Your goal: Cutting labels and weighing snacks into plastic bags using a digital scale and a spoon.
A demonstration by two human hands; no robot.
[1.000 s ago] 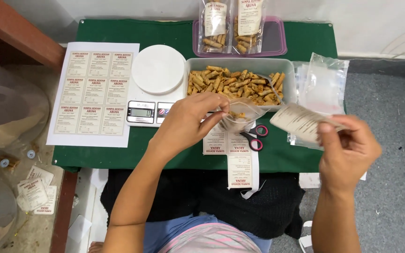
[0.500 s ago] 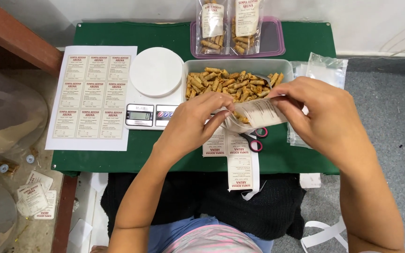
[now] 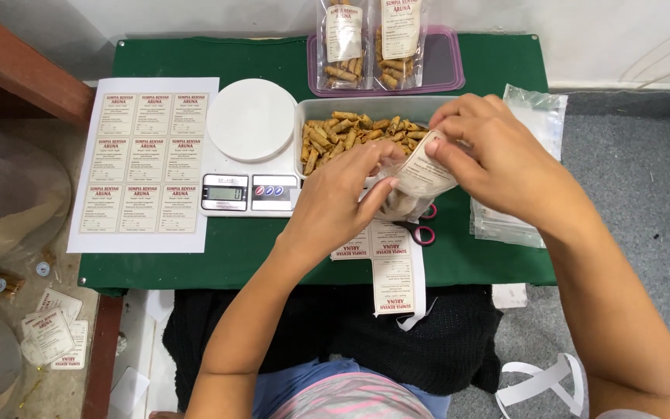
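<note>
My left hand (image 3: pixel 343 198) and my right hand (image 3: pixel 498 159) meet over the front of the green table (image 3: pixel 257 244), both gripping a small clear pouch (image 3: pixel 420 177) with a pale printed label on its face. The pouch sits just in front of a grey tray (image 3: pixel 304 124) heaped with brown rolled snacks (image 3: pixel 350 132). Under my hands lie red-handled scissors (image 3: pixel 424 231) and strips of cut labels (image 3: pixel 393 271), one hanging over the table's edge.
A white kitchen scale (image 3: pixel 250 147) stands left of the tray, a sheet of labels (image 3: pixel 145 163) further left. Two filled pouches (image 3: pixel 370 39) stand in a purple tray (image 3: pixel 447 66) at the back. A stack of empty clear bags (image 3: pixel 521 209) lies right.
My right hand came in from the right with the label and now presses on the pouch beside my left hand. Both hands sit closer together than before.
</note>
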